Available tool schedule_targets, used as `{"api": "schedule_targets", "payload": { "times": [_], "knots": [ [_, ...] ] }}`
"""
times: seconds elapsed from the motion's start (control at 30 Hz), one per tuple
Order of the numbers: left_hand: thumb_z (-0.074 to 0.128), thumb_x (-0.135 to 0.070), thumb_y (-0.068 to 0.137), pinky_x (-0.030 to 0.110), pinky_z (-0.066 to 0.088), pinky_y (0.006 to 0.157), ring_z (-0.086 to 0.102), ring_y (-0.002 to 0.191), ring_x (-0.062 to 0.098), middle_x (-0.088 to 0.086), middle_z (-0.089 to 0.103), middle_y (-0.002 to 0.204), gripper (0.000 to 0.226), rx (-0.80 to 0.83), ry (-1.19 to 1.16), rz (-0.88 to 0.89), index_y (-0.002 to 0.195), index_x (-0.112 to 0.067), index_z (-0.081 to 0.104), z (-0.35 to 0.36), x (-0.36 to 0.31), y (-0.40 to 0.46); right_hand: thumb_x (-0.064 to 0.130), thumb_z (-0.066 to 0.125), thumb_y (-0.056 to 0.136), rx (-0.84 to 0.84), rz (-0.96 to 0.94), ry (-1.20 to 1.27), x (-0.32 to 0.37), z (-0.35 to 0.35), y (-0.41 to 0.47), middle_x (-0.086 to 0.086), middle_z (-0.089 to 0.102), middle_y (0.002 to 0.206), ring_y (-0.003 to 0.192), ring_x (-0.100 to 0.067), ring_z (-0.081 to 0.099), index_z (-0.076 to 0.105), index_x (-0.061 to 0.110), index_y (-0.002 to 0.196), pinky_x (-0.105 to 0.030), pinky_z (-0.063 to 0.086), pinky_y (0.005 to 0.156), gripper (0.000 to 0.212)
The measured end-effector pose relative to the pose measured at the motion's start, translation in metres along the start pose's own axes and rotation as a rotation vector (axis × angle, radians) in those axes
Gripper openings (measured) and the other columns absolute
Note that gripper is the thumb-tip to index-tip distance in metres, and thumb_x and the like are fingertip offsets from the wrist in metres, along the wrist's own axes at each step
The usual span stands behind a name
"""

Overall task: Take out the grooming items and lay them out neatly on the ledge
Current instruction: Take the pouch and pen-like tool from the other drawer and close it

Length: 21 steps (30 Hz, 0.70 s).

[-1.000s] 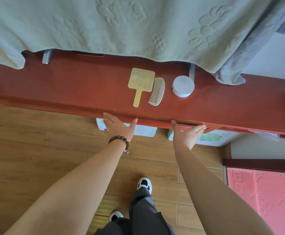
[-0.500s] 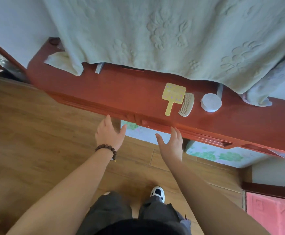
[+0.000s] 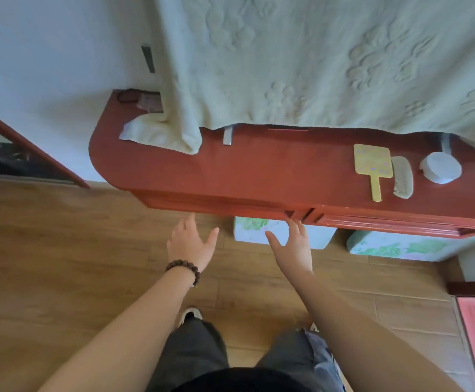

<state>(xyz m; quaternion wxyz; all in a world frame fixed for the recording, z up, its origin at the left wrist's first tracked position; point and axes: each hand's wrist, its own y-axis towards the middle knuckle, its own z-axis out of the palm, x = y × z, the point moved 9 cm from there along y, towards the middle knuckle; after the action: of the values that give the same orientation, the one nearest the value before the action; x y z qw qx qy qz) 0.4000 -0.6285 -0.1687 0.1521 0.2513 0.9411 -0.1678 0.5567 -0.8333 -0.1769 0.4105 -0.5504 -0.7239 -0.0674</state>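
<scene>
Three grooming items are lying in a row on the red wooden ledge (image 3: 258, 168), toward its right end. The yellow hand mirror (image 3: 372, 164) is lying flat with its handle pointing toward the ledge's front edge; the pale comb (image 3: 402, 176) is lying just to the right of the mirror, close alongside it, and whether they are touching is hard to tell. The round white jar (image 3: 442, 167) is sitting to the right of the comb, a little apart from it. A pale green towel (image 3: 301, 60) with a raised flower pattern is hanging down over the back of the ledge, its lower edge reaching the surface just behind the mirror and the jar, and one corner is bunching up on the ledge's left end. Both hands are reaching toward the ledge's front edge, well to the left of the mirror. The left hand (image 3: 192, 244) is holding nothing, its fingers spread wide and its fingertips just below the edge; a dark bead bracelet (image 3: 184, 268) is circling its wrist. The right hand (image 3: 292, 247) is also empty and spread wide, its fingertips reaching the front face of the ledge near a notch there. Under the ledge, patterned green and white boxes (image 3: 394, 246) are resting on the wooden floor (image 3: 46, 250).
</scene>
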Motion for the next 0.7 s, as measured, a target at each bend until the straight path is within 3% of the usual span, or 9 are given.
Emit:
{"api": "schedule_targets", "payload": {
  "times": [0.13,0.3,0.37,0.43,0.5,0.57,0.6,0.7],
  "knots": [
    [0.044,-0.059,0.089,0.043,0.036,0.104,0.042,0.131,0.026,0.007,0.044,0.143,0.071,0.048,0.094,0.109,0.142,-0.013,0.034,-0.023,0.038,0.019,0.044,0.057,0.089,-0.06,0.151,0.054,0.022,0.039,-0.023,0.002,0.032,0.149,0.135,-0.017,0.034,0.038,0.015,0.141,-0.031,0.034,0.097,0.062],
    [0.046,-0.062,0.087,0.043,0.041,0.102,0.043,0.131,0.025,0.006,0.041,0.146,0.075,0.216,-0.055,-0.002,0.144,-0.016,0.033,-0.01,0.068,0.034,0.047,0.057,0.088,-0.085,0.266,0.108,0.027,0.063,-0.029,0.001,0.038,0.145,0.128,-0.02,0.043,0.041,0.017,0.139,-0.031,0.037,0.094,0.06],
    [0.05,-0.059,0.087,0.041,0.038,0.103,0.042,0.132,0.025,0.005,0.039,0.148,0.075,0.309,-0.259,-0.121,0.145,-0.015,0.032,0.006,0.077,0.044,0.048,0.056,0.088,-0.071,0.308,0.161,0.021,0.07,-0.021,0.0,0.042,0.142,0.125,-0.021,0.046,0.041,0.017,0.139,-0.03,0.036,0.091,0.061],
    [0.054,-0.052,0.088,0.04,0.039,0.101,0.047,0.125,0.024,0.005,0.043,0.145,0.069,0.422,-0.614,-0.363,0.142,-0.013,0.036,0.027,0.088,0.054,0.048,0.055,0.089,-0.056,0.381,0.263,0.008,0.078,-0.007,0.0,0.048,0.138,0.122,-0.022,0.049,0.043,0.017,0.139,-0.032,0.038,0.094,0.06],
    [0.057,-0.042,0.091,0.042,0.042,0.1,0.05,0.12,0.023,0.007,0.047,0.14,0.05,0.524,-1.019,-0.623,0.131,-0.014,0.046,0.053,0.09,0.057,0.046,0.054,0.089,-0.044,0.495,0.467,-0.009,0.09,0.007,-0.001,0.054,0.131,0.115,-0.02,0.054,0.048,0.016,0.134,-0.037,0.043,0.098,0.055],
    [0.058,-0.036,0.091,0.046,0.042,0.104,0.051,0.121,0.023,0.009,0.049,0.137,0.03,0.524,-1.27,-0.707,0.113,-0.017,0.053,0.067,0.088,0.067,0.043,0.051,0.093,-0.052,0.614,0.774,-0.022,0.105,0.02,-0.004,0.057,0.126,0.114,-0.019,0.056,0.05,0.013,0.13,-0.041,0.044,0.101,0.047],
    [0.058,-0.038,0.09,0.047,0.041,0.105,0.051,0.122,0.024,0.01,0.049,0.137,0.032,0.506,-1.366,-0.713,0.113,-0.017,0.052,0.073,0.086,0.073,0.042,0.048,0.095,-0.061,0.659,0.926,-0.027,0.111,0.027,-0.006,0.057,0.126,0.116,-0.02,0.055,0.048,0.012,0.131,-0.042,0.044,0.101,0.047],
    [0.052,-0.054,0.084,0.047,0.039,0.107,0.047,0.128,0.025,0.011,0.045,0.141,0.068,0.446,-1.624,-0.732,0.139,-0.018,0.036,0.085,0.082,0.087,0.049,0.035,0.098,-0.069,0.726,1.283,-0.035,0.126,0.046,-0.011,0.048,0.139,0.128,-0.026,0.047,0.039,0.009,0.139,-0.044,0.038,0.103,0.057]
  ]
}}
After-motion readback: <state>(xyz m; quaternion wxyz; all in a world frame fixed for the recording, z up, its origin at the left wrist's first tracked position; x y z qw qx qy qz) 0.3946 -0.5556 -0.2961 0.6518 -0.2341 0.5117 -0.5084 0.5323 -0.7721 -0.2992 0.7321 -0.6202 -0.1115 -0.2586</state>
